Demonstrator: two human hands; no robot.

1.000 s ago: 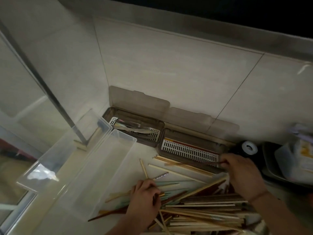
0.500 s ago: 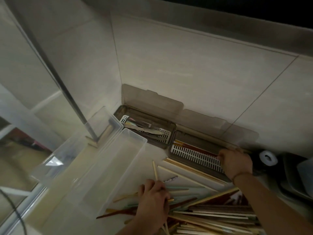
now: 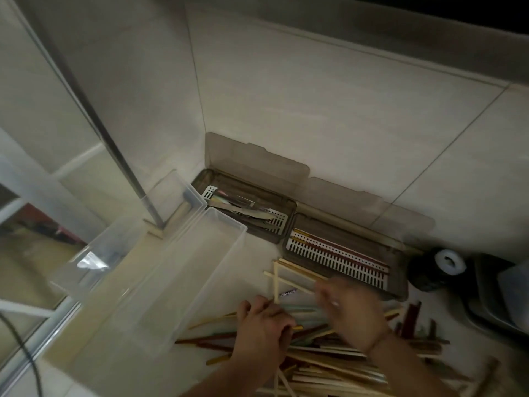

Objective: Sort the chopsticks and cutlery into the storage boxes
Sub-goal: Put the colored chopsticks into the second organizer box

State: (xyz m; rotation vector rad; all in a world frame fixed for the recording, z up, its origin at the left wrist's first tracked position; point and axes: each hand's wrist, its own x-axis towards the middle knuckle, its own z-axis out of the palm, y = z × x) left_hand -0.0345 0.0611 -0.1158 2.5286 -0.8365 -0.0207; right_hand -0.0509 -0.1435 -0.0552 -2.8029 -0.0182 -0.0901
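Both hands over the chopstick pile (image 3: 337, 365) on the counter. Left hand (image 3: 262, 333) curled on the pile w/ sticks under its fingers; can't tell if it's gripping any. Right hand (image 3: 353, 313) blurred, grip unclear. 2 smoky lidded boxes vs wall: left box (image 3: 289, 207) holds cutlery (image 3: 243, 210), right box (image 3: 398, 290) a few chopsticks (image 3: 337, 247). Clear bin (image 3: 229, 222) just left of pile.

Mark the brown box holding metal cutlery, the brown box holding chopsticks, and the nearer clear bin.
Cutlery box (image 3: 289, 209): head view, on its right rim.
Chopstick box (image 3: 399, 292): head view, on its near right wall.
Clear bin (image 3: 229, 222): head view, on its far rim.
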